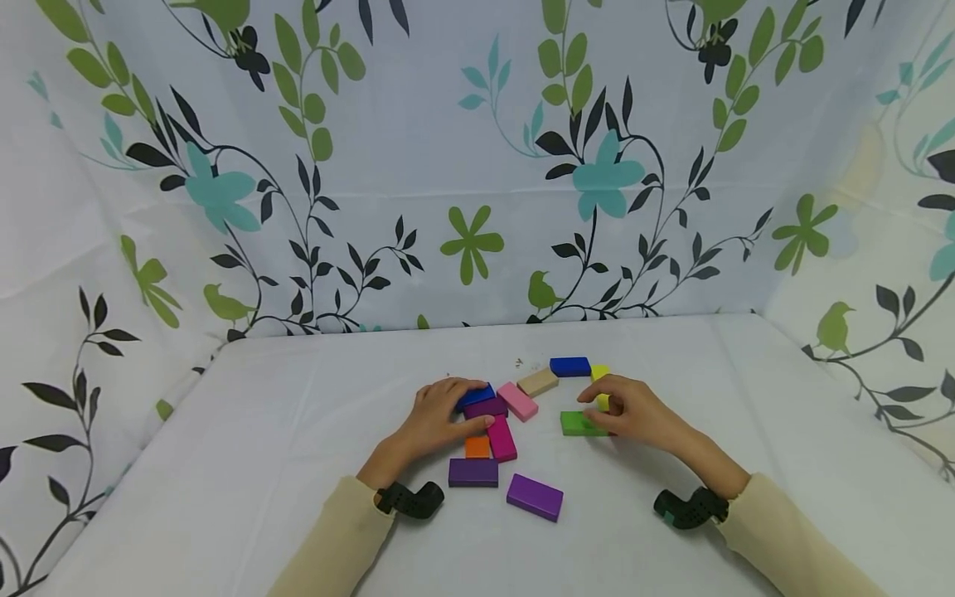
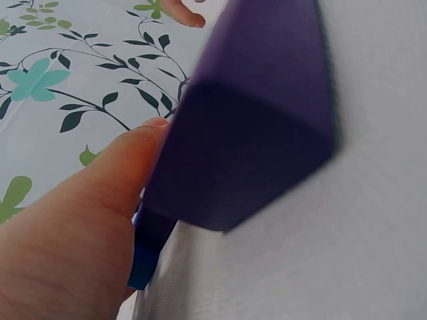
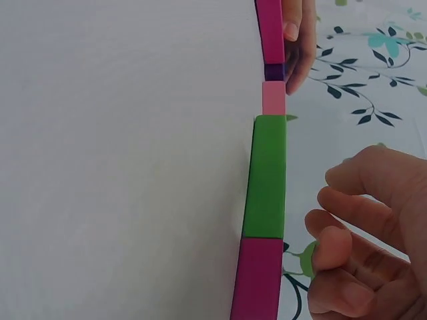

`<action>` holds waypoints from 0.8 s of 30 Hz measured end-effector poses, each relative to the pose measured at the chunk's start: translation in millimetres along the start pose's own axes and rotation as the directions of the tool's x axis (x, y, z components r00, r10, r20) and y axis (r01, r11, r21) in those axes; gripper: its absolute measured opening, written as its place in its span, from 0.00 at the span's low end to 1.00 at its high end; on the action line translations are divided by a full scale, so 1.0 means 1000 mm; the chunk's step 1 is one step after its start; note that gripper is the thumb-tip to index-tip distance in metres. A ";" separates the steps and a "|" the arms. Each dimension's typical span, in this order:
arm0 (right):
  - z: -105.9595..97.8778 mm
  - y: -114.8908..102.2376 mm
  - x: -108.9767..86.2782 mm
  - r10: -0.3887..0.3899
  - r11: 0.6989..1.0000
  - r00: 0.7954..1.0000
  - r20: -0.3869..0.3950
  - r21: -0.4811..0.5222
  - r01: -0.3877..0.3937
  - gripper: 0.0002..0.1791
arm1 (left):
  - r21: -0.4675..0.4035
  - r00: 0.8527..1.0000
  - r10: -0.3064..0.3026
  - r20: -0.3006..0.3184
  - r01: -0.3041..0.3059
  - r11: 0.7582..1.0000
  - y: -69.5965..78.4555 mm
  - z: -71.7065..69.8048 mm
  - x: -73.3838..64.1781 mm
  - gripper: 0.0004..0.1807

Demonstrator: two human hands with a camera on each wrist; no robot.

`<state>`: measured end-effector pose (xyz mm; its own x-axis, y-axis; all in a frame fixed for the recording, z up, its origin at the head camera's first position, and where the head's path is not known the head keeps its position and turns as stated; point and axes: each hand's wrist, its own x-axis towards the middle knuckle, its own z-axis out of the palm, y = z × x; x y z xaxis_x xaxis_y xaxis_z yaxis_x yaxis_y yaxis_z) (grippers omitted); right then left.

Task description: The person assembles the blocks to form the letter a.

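Apparently I'm arranging, left fingers (image 1: 460,386) wide over the blue block (image 1: 477,397), right fingers (image 1: 601,387) half-curled, empty, needing to pinch the green block (image 1: 578,424).

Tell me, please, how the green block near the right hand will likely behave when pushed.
The green block looks stiff: its edges are straight and its faces flat. It would probably slide rather than roll, being box-shaped. Pushed toward the neighbouring magenta block, it may shift that too, since their ends appear to meet.
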<state>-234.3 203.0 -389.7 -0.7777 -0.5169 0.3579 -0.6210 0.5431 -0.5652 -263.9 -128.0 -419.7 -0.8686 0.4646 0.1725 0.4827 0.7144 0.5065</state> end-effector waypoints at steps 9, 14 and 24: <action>0.002 0.003 0.013 -0.034 0.999 0.999 0.019 -0.030 0.034 0.09 | 0.001 1.000 -0.002 0.012 0.002 1.000 0.000 0.000 0.001 0.34; 0.001 0.005 0.021 -0.054 0.997 0.997 0.050 -0.059 0.057 0.09 | 0.011 1.000 -0.006 0.016 0.006 1.000 0.000 -0.001 0.001 0.33; 0.002 0.004 0.042 0.018 0.998 0.992 0.121 -0.066 -0.010 0.12 | 0.004 1.000 0.002 0.009 -0.002 1.000 0.001 0.000 0.001 0.33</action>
<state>-268.8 182.1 -378.2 -0.7711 -0.5836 0.2547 -0.6183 0.5908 -0.5183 -264.3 -127.4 -418.8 -0.8665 0.4709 0.1658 0.4850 0.7154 0.5030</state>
